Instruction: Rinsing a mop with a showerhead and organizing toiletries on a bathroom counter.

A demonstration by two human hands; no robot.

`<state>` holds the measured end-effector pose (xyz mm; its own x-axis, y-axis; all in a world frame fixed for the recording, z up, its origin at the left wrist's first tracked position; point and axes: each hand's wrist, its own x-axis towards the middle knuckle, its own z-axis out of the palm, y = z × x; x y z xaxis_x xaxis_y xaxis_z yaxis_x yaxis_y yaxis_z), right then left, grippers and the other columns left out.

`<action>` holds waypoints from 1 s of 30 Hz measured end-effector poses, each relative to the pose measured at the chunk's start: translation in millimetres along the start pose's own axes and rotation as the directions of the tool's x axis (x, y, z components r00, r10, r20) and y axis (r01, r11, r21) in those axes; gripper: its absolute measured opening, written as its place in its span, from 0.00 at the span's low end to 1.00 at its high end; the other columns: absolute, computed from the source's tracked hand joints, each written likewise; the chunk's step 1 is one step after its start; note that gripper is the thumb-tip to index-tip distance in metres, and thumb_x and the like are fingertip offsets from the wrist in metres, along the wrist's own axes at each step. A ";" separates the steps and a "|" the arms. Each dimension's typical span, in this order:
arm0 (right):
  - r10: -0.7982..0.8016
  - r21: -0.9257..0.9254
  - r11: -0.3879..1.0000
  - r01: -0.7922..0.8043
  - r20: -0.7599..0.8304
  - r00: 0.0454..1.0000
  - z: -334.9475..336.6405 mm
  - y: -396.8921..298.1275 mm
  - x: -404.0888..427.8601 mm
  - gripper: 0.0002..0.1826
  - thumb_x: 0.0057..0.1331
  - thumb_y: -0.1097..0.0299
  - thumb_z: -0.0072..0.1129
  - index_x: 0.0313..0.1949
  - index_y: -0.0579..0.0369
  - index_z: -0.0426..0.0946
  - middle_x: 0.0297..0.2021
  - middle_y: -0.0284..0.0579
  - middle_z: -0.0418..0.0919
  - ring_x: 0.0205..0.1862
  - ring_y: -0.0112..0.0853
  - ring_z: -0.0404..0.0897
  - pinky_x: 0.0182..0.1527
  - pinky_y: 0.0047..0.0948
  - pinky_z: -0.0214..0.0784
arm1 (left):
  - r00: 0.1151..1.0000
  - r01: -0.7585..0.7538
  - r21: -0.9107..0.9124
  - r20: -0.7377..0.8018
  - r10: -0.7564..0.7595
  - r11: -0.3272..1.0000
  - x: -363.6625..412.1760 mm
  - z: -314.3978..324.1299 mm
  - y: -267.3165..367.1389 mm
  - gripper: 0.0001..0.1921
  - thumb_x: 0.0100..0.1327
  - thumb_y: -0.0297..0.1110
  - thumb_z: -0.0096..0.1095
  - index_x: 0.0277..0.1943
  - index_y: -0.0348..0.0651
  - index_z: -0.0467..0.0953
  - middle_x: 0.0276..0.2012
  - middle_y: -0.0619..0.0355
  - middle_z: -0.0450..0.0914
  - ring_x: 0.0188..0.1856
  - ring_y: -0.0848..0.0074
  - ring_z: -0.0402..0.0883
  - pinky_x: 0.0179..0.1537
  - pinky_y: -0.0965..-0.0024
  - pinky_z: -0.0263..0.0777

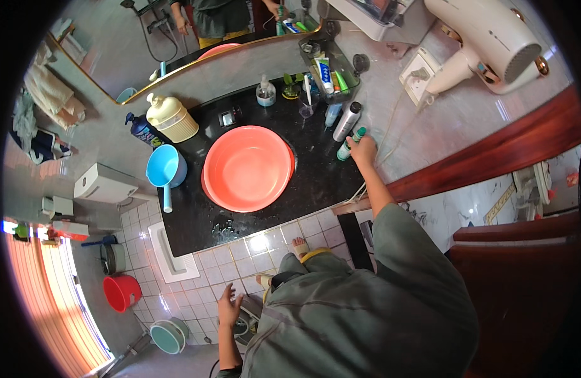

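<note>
My right hand (363, 150) is closed around a green and white bottle (344, 150) at the right end of the black countertop (314, 182). Just behind that bottle stands a silver spray can (347, 122). Mid-counter, a coral-pink plastic basin (250, 170) sits with its open top up and nothing visible in it. A blue plastic dipper (165, 165) rests at the counter's left edge, its handle towards me. Away from the counter, my left hand (230, 304) hangs low over the tiled floor, fingers apart, holding nothing.
At the back left are a cream pump bottle (177, 123) and a dark blue pump bottle (141, 130). A clear soap dispenser (265, 93), a cup (307, 106) and a wall caddy (335, 80) stand at the back. A hair dryer (484, 52) hangs right; a red bucket (122, 293) stands on the floor.
</note>
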<state>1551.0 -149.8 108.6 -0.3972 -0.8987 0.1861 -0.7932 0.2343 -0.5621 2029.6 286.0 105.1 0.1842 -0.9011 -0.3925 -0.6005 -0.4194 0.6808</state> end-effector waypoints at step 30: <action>-0.225 0.231 0.967 0.106 0.584 0.780 8.7 -26.4 -32.5 0.07 0.62 0.71 0.58 0.33 0.63 0.76 0.20 0.42 0.77 0.15 0.26 0.75 0.17 0.22 0.66 | 0.465 0.758 -0.405 -0.216 -0.859 0.512 -245.5 120.3 -170.0 0.27 0.56 0.53 0.63 0.50 0.38 0.78 0.41 0.46 0.83 0.46 0.59 0.81 0.50 0.62 0.72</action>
<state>1588.8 -130.0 110.4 0.1386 -0.9702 -0.1990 -0.7025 0.0453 -0.7102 1992.8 591.8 11.4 0.7693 -0.0827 -0.6335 0.1470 -0.9421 0.3015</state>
